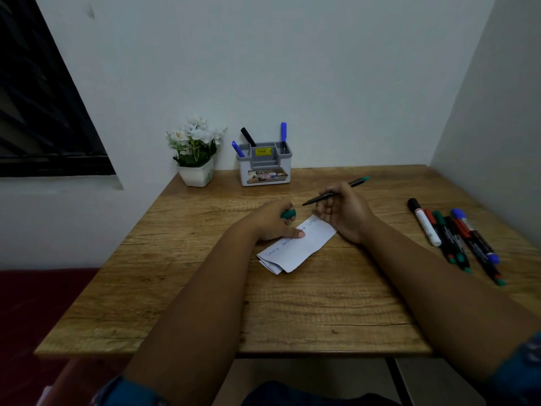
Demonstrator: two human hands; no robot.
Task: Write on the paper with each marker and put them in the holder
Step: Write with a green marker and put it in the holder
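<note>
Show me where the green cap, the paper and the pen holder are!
green cap (288, 214), head view, on the cap's side showing between the left hand's fingers.
paper (310, 244), head view, on its bare white middle.
pen holder (265, 177), head view, on its front wall by the label.

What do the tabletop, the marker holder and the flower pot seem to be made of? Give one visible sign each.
Tabletop: wood or wood-look laminate, matte; grain lines and knots show.
Marker holder: probably plastic, grey and white, smooth moulded compartments.
Flower pot: white, smooth and slightly shiny; ceramic or plastic, unclear.
</note>
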